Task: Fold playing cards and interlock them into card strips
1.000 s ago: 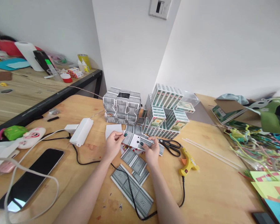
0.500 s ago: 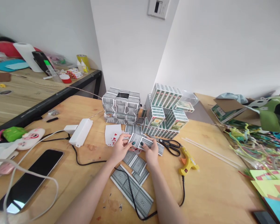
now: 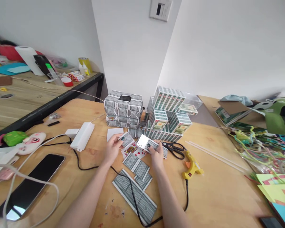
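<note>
My left hand (image 3: 113, 148) pinches a grey-patterned playing card (image 3: 128, 140) by its left edge. In my right hand (image 3: 157, 154) is a folded or joined playing card (image 3: 142, 141), part white face with a small black mark, part patterned back. A gap separates the two hands. Beneath them lie face-up playing cards (image 3: 133, 148), one a picture card, others with red hearts. Nearer me are several overlapping patterned cards (image 3: 136, 165) and a long strip of joined cards (image 3: 146, 207). Behind the hands stands a hollow block built of folded cards (image 3: 125, 109).
Right of my hands lie black scissors (image 3: 177, 150) and a yellow glue gun (image 3: 191, 167), whose black cord crosses the card strip. Stacked card boxes (image 3: 168, 110) stand behind. To the left are a white power adapter (image 3: 82, 136) and a phone (image 3: 30, 186).
My hands have moved apart, the left one going left with its card. The right hand's card now shows a white face. Face-up cards beneath have come into view.
</note>
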`<control>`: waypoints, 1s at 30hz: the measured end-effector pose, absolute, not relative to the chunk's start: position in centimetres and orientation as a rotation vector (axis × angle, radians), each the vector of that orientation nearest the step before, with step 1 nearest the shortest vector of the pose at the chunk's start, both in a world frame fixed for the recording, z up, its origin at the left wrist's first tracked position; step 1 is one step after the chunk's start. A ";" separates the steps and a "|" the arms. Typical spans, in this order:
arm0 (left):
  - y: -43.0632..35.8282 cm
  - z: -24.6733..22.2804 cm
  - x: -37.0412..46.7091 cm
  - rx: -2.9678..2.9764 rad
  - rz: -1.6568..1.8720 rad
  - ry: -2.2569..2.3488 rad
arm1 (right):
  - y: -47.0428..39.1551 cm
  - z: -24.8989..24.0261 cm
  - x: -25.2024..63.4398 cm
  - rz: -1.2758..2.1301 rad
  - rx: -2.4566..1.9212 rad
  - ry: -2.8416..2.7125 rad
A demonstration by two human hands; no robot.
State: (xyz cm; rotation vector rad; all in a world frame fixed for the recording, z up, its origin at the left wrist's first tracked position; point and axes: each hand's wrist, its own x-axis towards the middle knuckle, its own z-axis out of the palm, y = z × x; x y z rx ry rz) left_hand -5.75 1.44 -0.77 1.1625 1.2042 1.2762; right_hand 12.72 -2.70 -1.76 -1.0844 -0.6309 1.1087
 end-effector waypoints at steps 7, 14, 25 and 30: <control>1.1 -1.2 -5.0 1.314 1.184 1.219 | -3.1 -1.7 12.3 1.140 -1.020 -0.656; 1.3 -1.5 -5.3 1.505 1.178 1.238 | -3.3 -1.7 11.7 1.199 -1.055 -0.793; 0.5 -1.8 -4.1 1.615 1.346 1.422 | -3.6 -1.6 11.6 1.440 -0.982 -0.920; 0.3 -2.3 -3.7 1.670 1.358 1.419 | -3.6 -1.9 11.9 1.425 -1.005 -0.995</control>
